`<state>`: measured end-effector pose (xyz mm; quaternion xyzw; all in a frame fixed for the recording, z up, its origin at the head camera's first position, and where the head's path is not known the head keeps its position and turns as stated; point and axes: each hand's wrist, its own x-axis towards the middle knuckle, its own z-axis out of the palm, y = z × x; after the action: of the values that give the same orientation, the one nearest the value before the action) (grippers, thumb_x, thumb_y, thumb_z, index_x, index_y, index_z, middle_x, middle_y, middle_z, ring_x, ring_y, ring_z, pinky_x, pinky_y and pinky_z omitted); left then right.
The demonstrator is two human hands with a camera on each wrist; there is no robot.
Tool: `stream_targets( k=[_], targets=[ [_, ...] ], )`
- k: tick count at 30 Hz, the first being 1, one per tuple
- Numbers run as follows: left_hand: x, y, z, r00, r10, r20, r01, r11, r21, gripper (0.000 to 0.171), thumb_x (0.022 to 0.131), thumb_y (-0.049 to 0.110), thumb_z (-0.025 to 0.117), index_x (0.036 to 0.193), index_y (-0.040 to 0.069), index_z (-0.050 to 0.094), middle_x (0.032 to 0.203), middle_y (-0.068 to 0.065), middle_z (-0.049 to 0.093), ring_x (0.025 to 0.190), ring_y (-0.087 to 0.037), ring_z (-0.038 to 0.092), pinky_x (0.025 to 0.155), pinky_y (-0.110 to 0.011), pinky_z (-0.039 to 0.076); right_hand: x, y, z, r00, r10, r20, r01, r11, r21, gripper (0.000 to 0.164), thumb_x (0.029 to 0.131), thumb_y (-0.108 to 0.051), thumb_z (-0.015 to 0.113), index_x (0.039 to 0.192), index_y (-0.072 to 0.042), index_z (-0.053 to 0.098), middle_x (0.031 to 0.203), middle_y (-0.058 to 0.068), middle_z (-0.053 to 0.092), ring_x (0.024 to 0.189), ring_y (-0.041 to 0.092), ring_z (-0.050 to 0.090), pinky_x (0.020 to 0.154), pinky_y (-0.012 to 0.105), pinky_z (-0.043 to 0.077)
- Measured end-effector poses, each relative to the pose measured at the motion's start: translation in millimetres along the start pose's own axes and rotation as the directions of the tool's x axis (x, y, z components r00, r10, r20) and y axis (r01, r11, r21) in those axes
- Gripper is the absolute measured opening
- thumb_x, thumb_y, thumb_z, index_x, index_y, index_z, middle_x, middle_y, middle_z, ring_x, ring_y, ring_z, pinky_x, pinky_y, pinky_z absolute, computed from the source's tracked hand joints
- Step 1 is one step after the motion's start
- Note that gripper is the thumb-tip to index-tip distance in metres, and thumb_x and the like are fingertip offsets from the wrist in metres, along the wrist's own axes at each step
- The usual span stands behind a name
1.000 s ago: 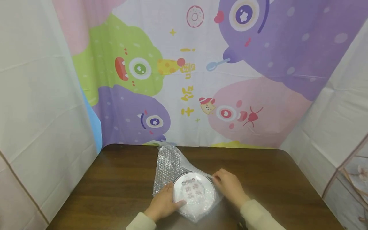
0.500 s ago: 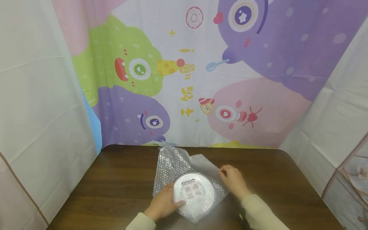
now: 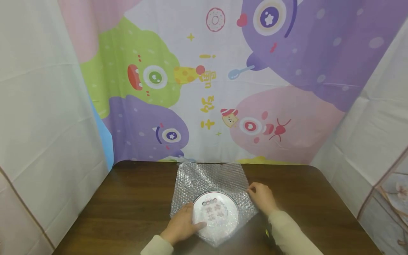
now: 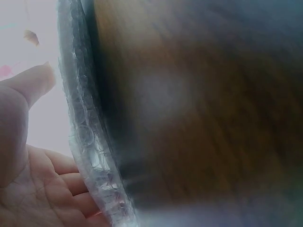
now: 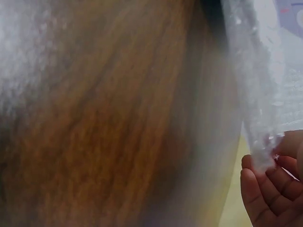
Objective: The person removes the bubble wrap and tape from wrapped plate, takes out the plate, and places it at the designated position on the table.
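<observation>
At the lower centre of the frame, the dark-rimmed plate [image 3: 220,225] could slide across the tabletop [image 3: 127,202] if the right hand [image 3: 264,198], pinching the bubble wrap's [image 3: 213,177] right edge, pulls harder than the left hand [image 3: 181,224], fingers extended at the plate's left rim, can steady.

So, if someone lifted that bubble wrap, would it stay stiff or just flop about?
Probably floppy: the bubble wrap looks thin and crinkled. It's likely light for its size, being see-through film covered in small bubbles. Its edge might bend easily where the right hand pinches it, though lifting it could disturb the round plate lying against it.
</observation>
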<state>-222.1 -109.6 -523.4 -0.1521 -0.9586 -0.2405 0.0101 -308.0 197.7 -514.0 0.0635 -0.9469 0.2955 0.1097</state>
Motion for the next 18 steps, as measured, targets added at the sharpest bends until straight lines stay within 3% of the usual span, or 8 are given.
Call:
stream_targets(
  k=[18],
  targets=[
    [3.0, -1.8, -3.9, 0.999, -0.012, 0.039, 0.014, 0.998, -0.065, 0.091, 0.078, 0.056, 0.061, 0.131, -0.014, 0.038, 0.136, -0.031, 0.039, 0.128, -0.045, 0.035, 0.105, -0.055, 0.029, 6, 11, 6, 0.99, 0.104, 0.098, -0.096, 0.992, -0.076, 0.01, 0.078, -0.02, 0.069, 0.075, -0.011, 0.066, 0.075, 0.001, 0.066, 0.063, 0.015, 0.056, 0.06, 0.036, 0.048]
  ],
)
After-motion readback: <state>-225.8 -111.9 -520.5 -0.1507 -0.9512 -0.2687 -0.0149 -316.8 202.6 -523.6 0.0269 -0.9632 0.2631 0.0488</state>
